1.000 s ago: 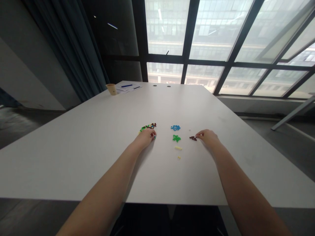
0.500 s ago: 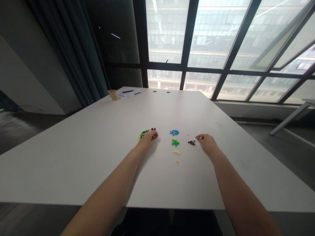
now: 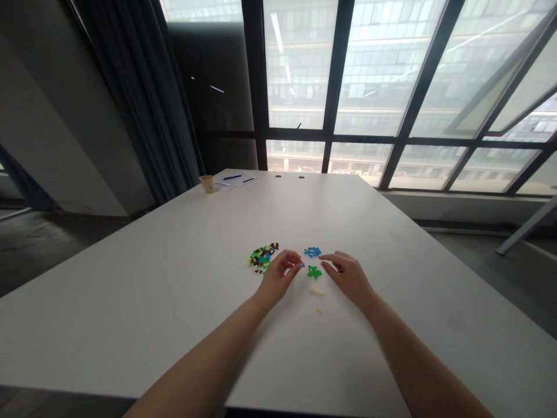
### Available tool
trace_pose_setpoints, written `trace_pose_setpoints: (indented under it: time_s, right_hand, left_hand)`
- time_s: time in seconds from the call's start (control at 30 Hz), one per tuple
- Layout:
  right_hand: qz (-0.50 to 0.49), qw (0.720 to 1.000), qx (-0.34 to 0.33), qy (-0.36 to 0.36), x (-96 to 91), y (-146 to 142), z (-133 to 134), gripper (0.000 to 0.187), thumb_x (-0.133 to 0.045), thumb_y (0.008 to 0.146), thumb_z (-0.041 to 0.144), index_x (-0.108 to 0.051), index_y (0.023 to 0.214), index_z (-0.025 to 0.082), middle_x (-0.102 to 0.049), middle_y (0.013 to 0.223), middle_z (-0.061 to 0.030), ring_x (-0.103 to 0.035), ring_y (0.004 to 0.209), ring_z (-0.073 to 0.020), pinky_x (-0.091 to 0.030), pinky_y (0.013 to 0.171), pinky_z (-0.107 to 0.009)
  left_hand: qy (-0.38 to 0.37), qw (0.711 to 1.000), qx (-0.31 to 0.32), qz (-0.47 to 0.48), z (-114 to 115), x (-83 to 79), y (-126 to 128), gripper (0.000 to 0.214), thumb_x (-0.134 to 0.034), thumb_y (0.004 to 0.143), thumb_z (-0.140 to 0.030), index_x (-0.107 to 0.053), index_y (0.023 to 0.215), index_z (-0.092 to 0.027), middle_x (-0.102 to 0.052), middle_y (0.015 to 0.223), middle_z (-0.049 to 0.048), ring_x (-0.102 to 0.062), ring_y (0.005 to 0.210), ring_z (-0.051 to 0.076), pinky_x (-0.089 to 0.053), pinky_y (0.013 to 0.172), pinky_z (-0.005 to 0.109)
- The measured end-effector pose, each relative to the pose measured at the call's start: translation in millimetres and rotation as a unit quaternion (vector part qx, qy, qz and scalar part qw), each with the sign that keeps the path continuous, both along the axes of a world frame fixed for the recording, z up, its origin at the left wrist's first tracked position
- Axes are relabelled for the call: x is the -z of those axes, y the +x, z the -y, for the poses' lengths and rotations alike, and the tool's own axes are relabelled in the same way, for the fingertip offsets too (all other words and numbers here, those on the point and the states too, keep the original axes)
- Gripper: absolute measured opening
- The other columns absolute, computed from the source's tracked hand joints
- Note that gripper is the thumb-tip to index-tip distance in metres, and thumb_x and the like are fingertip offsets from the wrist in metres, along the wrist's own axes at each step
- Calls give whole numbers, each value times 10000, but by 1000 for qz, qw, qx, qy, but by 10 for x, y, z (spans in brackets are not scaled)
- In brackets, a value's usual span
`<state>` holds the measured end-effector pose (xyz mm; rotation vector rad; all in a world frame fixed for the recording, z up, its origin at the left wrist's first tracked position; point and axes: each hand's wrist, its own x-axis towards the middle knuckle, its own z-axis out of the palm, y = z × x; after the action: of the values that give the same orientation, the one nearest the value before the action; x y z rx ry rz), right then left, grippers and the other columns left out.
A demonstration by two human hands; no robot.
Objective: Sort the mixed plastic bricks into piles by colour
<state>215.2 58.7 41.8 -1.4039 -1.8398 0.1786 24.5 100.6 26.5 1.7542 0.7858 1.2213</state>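
Note:
My left hand [image 3: 281,278] pinches a tiny blue piece [image 3: 302,265] at its fingertips, just right of a mixed heap of small plastic bricks [image 3: 262,258] in green, dark red, blue and yellow. My right hand [image 3: 346,276] is held with its fingers apart, nearest a green cluster of bricks [image 3: 314,271], and holds nothing I can see. A blue cluster [image 3: 312,252] lies just beyond the gap between my hands. Below them are a pale yellow bar-shaped piece [image 3: 317,291] and a small yellow piece [image 3: 318,311].
Everything lies on a large white table [image 3: 174,290]. At its far left corner stand a tan paper cup [image 3: 208,184] and papers [image 3: 235,180] with a blue pen. Large windows and a dark curtain lie beyond the far end.
Both hands have moved inward toward the middle, and the left now pinches a blue piece. The dark red bricks beside my right hand no longer show. The view has tilted slightly.

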Motion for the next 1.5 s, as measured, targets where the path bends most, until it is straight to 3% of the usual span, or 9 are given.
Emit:
trace_pose_setpoints:
  time_s: [0.2,0.4,0.47,0.53,0.6,0.67,0.87,1.2,1.5]
  right_hand:
    - [25,997,-60,41,0,-162,56,205,-562,783,362,-664,935,270,-580,729,-19,-528,740,-150,-400,735,-296]
    - [52,996,-65,42,31,-217,51,133,-576,780,331,-684,836,277,-561,694,-8,-515,719,-145,-380,727,-289]
    - [53,997,-47,32,52,-183,24,125,-578,778,324,-683,823,273,-571,705,-10,-519,731,-149,-374,737,-291]
    - [48,999,-9,9,86,-106,-22,123,-582,770,322,-682,820,272,-580,720,-13,-525,741,-155,-371,740,-292]
    - [39,998,46,-24,130,-1,-88,126,-586,759,321,-684,820,270,-580,728,-14,-529,736,-157,-371,726,-287]
    - [31,992,104,-58,176,106,-169,136,-582,751,324,-686,818,268,-572,731,-11,-527,720,-152,-368,707,-281]
    - [73,960,204,-174,229,280,-464,166,-564,738,322,-692,839,289,-569,783,1,-528,738,-137,-333,698,-283]
    - [164,937,191,-243,248,188,-865,132,-590,732,286,-690,817,292,-608,982,-25,-491,1015,-210,-276,831,-378]
    - [152,936,221,-228,217,298,-758,204,-546,763,292,-662,931,300,-612,1011,-23,-493,1018,-202,-275,843,-379]
  left_hand:
    - [-104,991,55,61,35,0,57,237,-645,690,-330,-494,794,-181,-567,731,-3,-555,697,112,-444,674,243]
    - [-114,989,81,45,38,89,96,229,-610,709,-334,-473,818,-185,-564,728,12,-559,711,123,-453,679,254]
    - [-92,994,65,10,-38,101,39,194,-561,745,-293,-472,881,-187,-588,789,31,-565,741,127,-457,694,262]
    - [-52,996,9,-66,-168,81,-83,191,-504,773,-240,-479,955,-189,-602,868,49,-563,762,131,-457,701,273]
    - [4,983,-72,-170,-327,39,-252,195,-481,766,-186,-524,957,-188,-602,899,52,-554,768,138,-452,725,289]
    - [48,961,-104,-250,-471,1,-416,162,-484,738,-134,-587,855,-177,-611,900,55,-557,833,160,-430,803,309]
    - [-5,905,-49,-422,-575,36,-547,190,-596,644,-136,-682,811,-168,-612,930,74,-560,893,202,-415,815,311]
    - [48,884,-54,-461,-503,105,-439,114,-632,655,-239,-687,753,-223,-609,930,48,-542,922,201,-399,758,277]
    - [43,897,-46,-438,-543,129,-437,96,-603,661,-126,-670,699,-183,-632,843,47,-559,802,170,-396,721,261]
